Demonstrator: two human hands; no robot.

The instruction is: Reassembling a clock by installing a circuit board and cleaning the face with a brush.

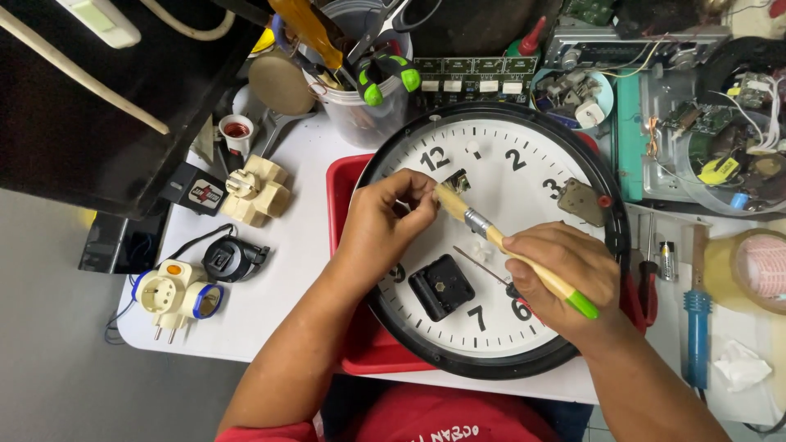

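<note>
A round wall clock [524,176] with a black rim and white face lies flat on a red tray [342,184]. My right hand [561,274] grips a small paintbrush [499,241] with a pale wooden handle and green end, bristles up near the clock's centre. My left hand [385,225] pinches a small part at the brush tip, by the centre opening [458,180]. A black clock movement [440,286] and a loose clock hand [479,266] lie on the face. A grey metal piece [581,202] rests at the right side of the dial.
Plug adapters [258,190] [176,295] and a black plug [233,258] lie left on the white table [278,303]. A tub of tools [368,82] stands behind. On the right are a blue soldering iron [696,327], tape roll [757,266], red-handled tool [647,286] and circuit boards [704,123].
</note>
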